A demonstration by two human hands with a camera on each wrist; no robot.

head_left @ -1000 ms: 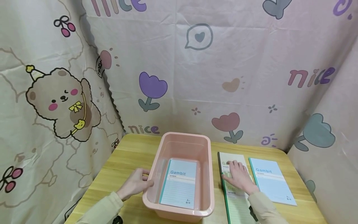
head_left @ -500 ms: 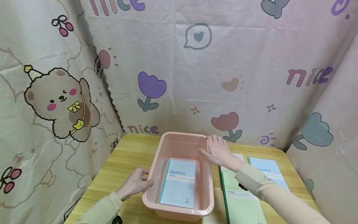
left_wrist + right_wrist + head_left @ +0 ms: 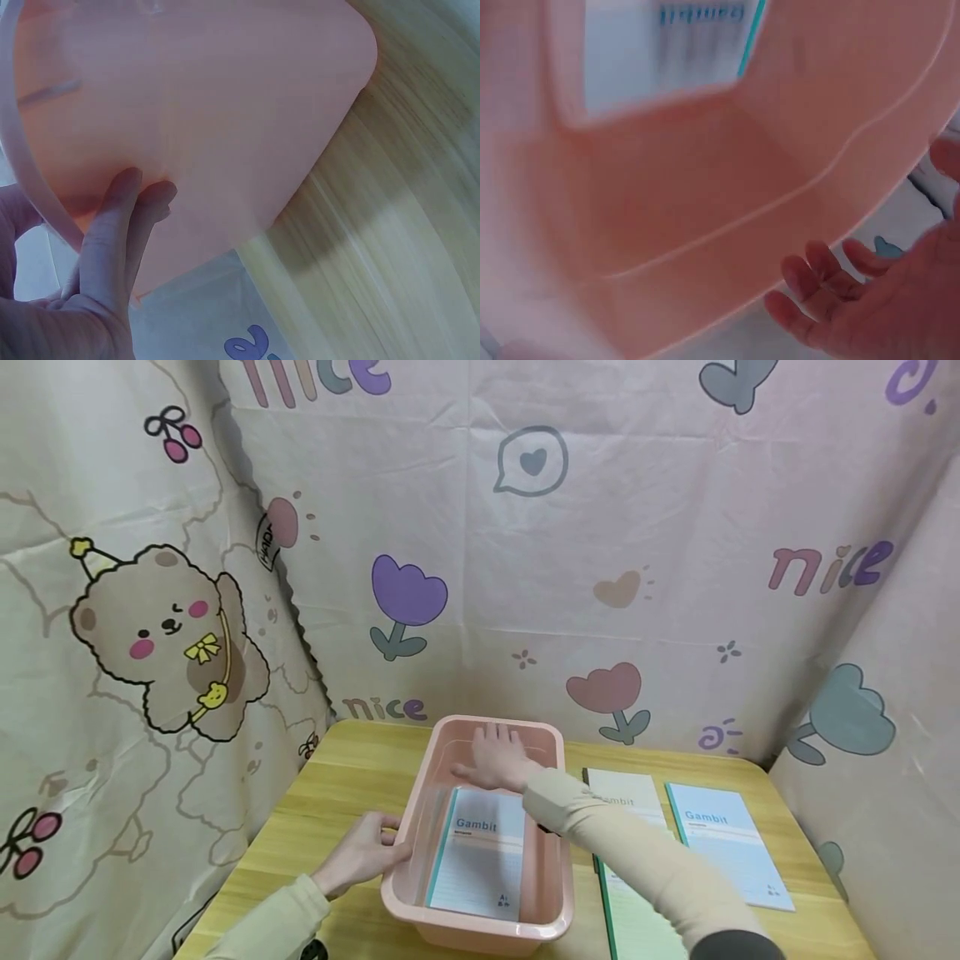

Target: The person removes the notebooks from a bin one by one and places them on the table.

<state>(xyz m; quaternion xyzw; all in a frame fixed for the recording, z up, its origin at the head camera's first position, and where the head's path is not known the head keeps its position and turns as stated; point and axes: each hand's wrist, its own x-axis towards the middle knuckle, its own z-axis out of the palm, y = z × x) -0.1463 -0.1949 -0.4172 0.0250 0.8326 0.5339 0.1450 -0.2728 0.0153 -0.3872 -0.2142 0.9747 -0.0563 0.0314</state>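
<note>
A pink plastic basin stands on the table, with a blue "Gambit" notebook lying cover up on its floor. My left hand grips the basin's left rim; in the left wrist view its fingers press the outer wall. Over the far part of the basin hovers my right hand, fingers spread and holding nothing. The right wrist view has that hand by the rim, and the notebook inside, blurred. My right sleeve partly covers the notebooks on the right.
Right of the basin, a green notebook overlaps a pale one. Farther right lies another blue notebook. Wooden tabletop shows at left. A printed curtain hangs behind and on both sides.
My right hand has moved left from the notebooks, across the basin's right rim, to above the basin. My left hand has stayed on the left rim.
</note>
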